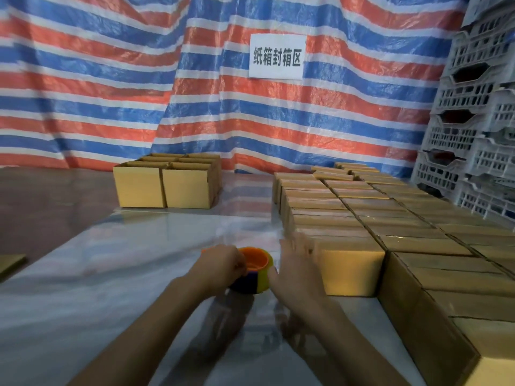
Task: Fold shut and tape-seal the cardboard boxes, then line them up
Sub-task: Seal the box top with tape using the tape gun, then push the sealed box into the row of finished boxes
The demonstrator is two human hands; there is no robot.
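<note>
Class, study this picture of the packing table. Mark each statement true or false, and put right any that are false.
1. The left hand grips the tape roll. True.
2. The right hand is curled round a box. False: the right hand is open, fingers straight, beside the nearest box.
3. A group of boxes stands at the back left, apart from the rows. True.
4. The taped boxes are piled in a tower on the left. False: the taped boxes lie in rows on the right.
5. The white sign hangs on the plastic crates. False: the white sign hangs on the striped tarp; the crates stand at the right.
</note>
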